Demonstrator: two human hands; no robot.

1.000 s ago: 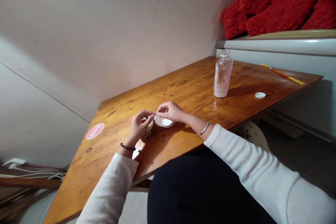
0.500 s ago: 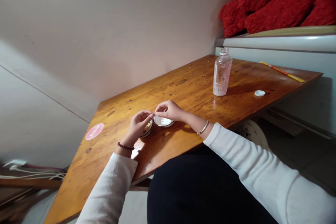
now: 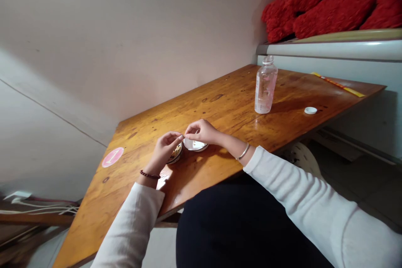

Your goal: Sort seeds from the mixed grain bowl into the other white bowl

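The left hand [image 3: 165,146] is pinching its thumb and fingers together, and the right hand [image 3: 203,132] is doing the same, their fingertips meeting in the air. Between them they are apparently clamping on a small piece, though it is looking too tiny to identify. The dark-sided bowl [image 3: 176,160] is standing partly hidden under the left hand, and the white-lined bowl [image 3: 189,144] is sitting just beside it below the right hand, both near the close edge of the desk [image 3: 232,111].

As for progress, the fingertip work is seemingly in full swing: this piece is probably being handled right now, not yet being let go. The dark-sided bowl is holding a good many pale and dark bits, while the white-lined bowl is showing only a few small specks over mostly bare white. Which bits are finished and which are waiting is not becoming clear from here, so how much is remaining is staying uncertain. Well apart, an uncapped bottle [image 3: 265,92] is standing upright, its likely cap [image 3: 310,110] lying nearby, neither being touched
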